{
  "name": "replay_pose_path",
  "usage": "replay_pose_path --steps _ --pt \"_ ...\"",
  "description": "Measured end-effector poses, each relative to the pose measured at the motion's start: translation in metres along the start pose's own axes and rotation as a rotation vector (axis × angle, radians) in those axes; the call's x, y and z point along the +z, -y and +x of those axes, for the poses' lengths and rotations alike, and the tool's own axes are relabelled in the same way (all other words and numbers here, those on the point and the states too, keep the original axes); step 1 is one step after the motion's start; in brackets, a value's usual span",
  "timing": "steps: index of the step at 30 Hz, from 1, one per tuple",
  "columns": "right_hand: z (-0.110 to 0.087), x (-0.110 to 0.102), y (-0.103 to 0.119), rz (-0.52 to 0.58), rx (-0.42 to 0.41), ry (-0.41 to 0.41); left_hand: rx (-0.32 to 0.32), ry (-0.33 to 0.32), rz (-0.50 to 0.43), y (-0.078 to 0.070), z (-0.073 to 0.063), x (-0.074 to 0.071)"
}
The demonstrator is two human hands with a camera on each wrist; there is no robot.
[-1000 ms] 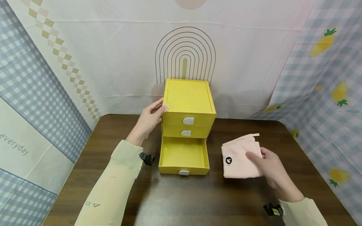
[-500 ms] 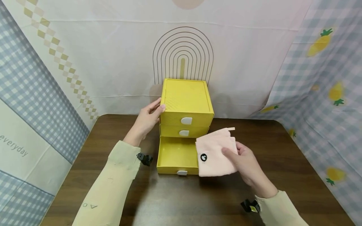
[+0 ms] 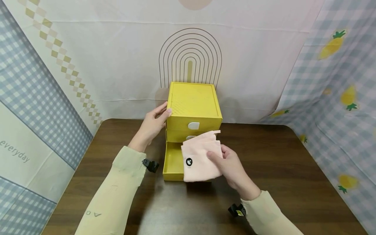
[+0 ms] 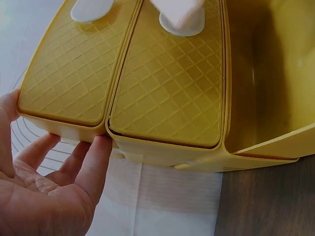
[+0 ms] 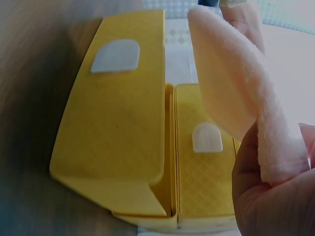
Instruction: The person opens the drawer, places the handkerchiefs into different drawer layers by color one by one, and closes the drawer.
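A yellow drawer cabinet (image 3: 195,99) stands on the table with its bottom drawer (image 3: 173,163) pulled out. At its upper left front corner, my left hand (image 3: 151,125) grips it, the thumb on the top edge and the fingers against the side wall (image 4: 142,150). My right hand (image 3: 233,168) pinches a folded pink towel (image 3: 201,160) with a round black emblem, thumb on top. The towel hangs above the pulled-out drawer and hides its right part. In the right wrist view, the folded towel (image 5: 236,73) appears edge-on beside the drawer front (image 5: 118,118).
Two upper drawers with white tabs (image 3: 193,125) are pushed in. Brown wooden table (image 3: 264,156) surrounds the cabinet. A printed cloth backdrop (image 3: 123,65) hangs right behind it, with checked cloth (image 3: 332,85) on the right.
My right hand has carried the towel leftward from beside the cabinet to over the pulled-out drawer. My left hand stays at the cabinet's corner. The head view has shifted slightly.
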State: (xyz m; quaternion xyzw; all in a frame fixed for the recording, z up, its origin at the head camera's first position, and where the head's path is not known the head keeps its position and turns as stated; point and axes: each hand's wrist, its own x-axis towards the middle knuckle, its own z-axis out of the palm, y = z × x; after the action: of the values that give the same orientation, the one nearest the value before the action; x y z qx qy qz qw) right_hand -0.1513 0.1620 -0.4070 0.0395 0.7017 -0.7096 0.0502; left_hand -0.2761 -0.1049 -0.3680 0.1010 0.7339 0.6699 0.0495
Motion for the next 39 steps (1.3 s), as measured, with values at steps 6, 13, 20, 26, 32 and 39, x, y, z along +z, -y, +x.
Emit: replay_pose_path --steps 6,13,20,26,32,39 --pt "0.007 0.019 -0.001 0.029 -0.013 0.012 -0.010 -0.008 0.015 0.000 0.001 0.001" --pt "0.019 0.033 -0.012 0.013 0.000 0.005 -0.043 0.002 0.009 -0.001 0.001 0.002" --pt "0.033 0.034 -0.032 -0.055 -0.017 -0.051 -0.065 0.017 0.028 -0.019 -0.009 0.004" --pt "0.043 0.037 -0.041 -0.226 -0.054 -0.128 -0.049 0.020 0.022 -0.032 -0.018 0.005" --pt "0.047 0.043 -0.040 -0.443 -0.066 -0.150 -0.039 0.026 0.007 -0.030 -0.018 0.004" --pt "0.054 0.048 -0.044 -0.490 -0.030 -0.151 -0.027 0.034 0.001 -0.027 -0.016 0.004"
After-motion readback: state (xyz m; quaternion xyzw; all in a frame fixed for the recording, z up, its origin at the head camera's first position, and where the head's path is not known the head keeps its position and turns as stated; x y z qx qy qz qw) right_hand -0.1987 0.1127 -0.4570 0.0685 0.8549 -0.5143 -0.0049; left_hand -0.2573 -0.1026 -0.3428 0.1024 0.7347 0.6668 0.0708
